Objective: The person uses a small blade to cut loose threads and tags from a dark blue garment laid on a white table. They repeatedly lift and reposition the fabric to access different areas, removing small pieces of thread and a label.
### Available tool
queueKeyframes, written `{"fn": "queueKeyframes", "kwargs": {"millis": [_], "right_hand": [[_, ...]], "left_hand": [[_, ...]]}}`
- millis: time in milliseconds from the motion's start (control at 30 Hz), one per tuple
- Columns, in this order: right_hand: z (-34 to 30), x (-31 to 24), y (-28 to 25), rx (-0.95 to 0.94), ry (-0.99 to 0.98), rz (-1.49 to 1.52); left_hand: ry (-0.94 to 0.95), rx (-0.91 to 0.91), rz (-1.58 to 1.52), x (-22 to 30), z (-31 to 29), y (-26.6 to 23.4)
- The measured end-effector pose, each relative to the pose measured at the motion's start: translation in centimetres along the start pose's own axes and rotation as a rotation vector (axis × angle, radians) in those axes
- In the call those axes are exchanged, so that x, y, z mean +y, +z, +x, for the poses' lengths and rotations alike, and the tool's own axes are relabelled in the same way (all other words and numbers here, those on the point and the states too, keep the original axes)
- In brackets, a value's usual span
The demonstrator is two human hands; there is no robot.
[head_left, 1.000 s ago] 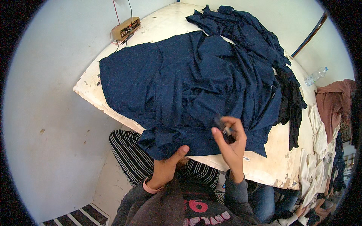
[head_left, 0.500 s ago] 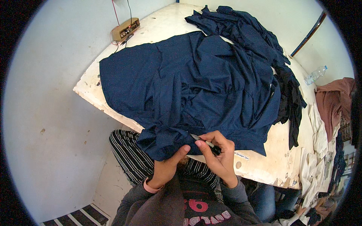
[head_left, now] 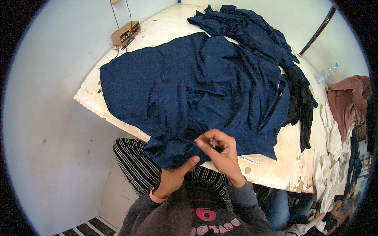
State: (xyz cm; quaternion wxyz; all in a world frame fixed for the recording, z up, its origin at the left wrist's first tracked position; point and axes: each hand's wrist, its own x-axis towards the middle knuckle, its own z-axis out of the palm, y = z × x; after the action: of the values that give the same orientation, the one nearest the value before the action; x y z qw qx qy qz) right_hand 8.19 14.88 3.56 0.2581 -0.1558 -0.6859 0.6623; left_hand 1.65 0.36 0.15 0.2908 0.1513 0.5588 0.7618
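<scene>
Navy-blue garment [head_left: 138, 86] lies spread and rumpled across the tabletop [head_left: 271, 173], its near edge reaching past the side toward you. Your left hand [head_left: 177, 173] has its grip closed on that edge, thumb on top. Your right hand's [head_left: 224, 155] grip is curled around a small dark tool [head_left: 218, 148], mostly hidden, fingertips at the cloth. Farther off lie a second navy garment [head_left: 256, 31], black fabric [head_left: 305, 102] and a clear bottle [head_left: 326, 74].
</scene>
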Motion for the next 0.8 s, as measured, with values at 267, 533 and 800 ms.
{"fn": "queueKeyframes", "kwargs": {"millis": [267, 533, 800], "right_hand": [[-0.3, 0.4, -2.0, 0.210, -0.072, -0.126], [-2.1, -1.1, -0.3, 0.033, -0.026, -0.094], [-1.8, -1.6, 0.4, 0.013, -0.280, -0.354]], "left_hand": [[-0.065, 0.012, 0.053, 0.2, -0.4, -1.0], [-0.042, -0.047, 0.022, 0.2, -0.2, -0.7], [-0.068, -0.053, 0.021, -0.1, -0.6, -1.2]]}}
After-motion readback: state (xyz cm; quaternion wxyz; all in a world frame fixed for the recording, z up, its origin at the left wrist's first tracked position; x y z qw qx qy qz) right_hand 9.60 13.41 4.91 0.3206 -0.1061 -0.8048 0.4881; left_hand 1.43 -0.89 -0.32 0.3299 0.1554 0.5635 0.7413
